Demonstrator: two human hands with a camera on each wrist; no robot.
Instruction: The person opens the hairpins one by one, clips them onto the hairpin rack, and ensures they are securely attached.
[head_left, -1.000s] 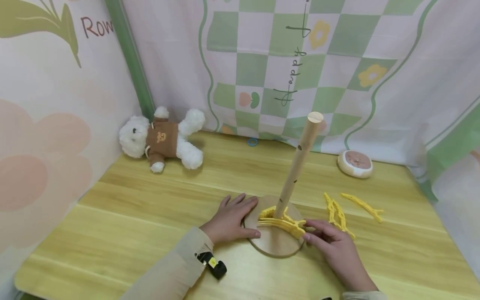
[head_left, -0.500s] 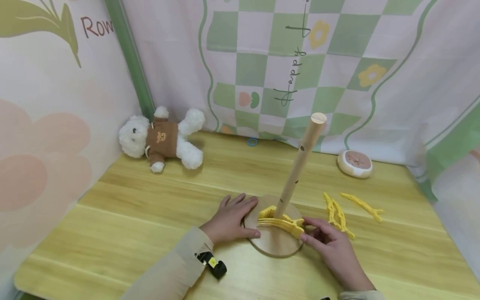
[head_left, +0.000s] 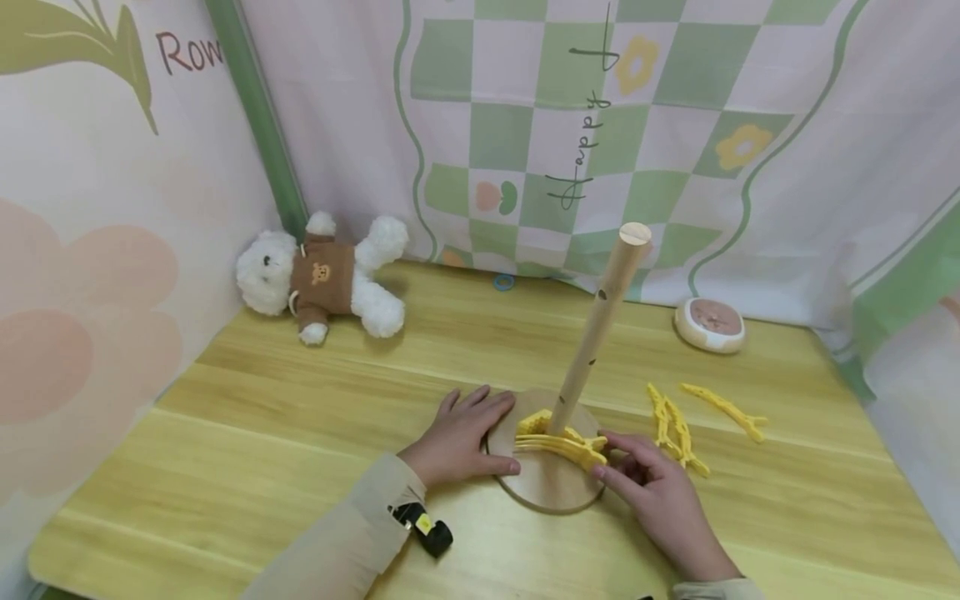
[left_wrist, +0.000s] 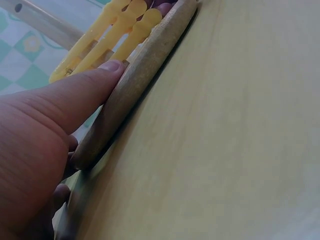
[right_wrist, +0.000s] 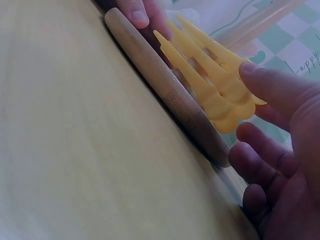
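Observation:
A round wooden disc lies on the table with a light wooden dowel rising from it, small dark holes along its side. Several yellow branch-like plastic pieces lie on the disc round the dowel's foot. Their forked ends point right. My left hand rests on the disc's left edge, fingers spread, thumb along the rim. With thumb and index finger my right hand pinches the forked end of the yellow pieces; its other fingers curl beside the disc in the right wrist view.
More yellow branch pieces lie on the table to the right. A white plush toy in a brown shirt lies at the back left. A small pink-and-white clock-like object and a blue ring sit near the curtain.
My right hand has shifted slightly left with the yellow pieces' forked ends. The dowel's top has moved a little to the right. My left hand has stayed on the disc.

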